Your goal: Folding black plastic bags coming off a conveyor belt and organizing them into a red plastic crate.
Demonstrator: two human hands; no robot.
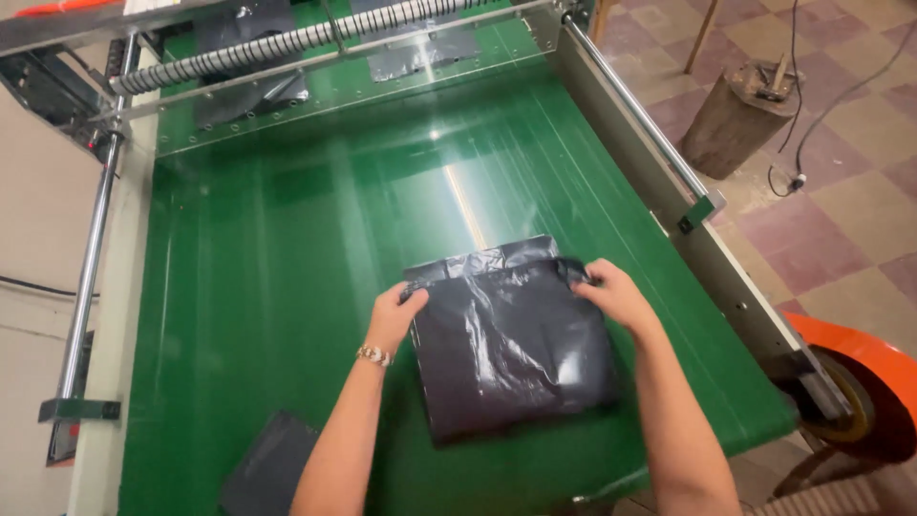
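Head view of a green conveyor belt (287, 287) on which a stack of black plastic bags (511, 339) lies flat, near the belt's close end and right of centre. The left hand (394, 315) pinches the stack's upper left corner, fingers curled closed over the film, a bracelet (373, 355) at the wrist. The right hand (616, 294) grips the upper right corner likewise, fingers folded around the crumpled edge. A second black bag (267, 463) lies apart at the lower left. A ribbed roller (315, 38) spans the belt's far end; a wooden stump (735, 115) stands on the tiled floor (841, 220).
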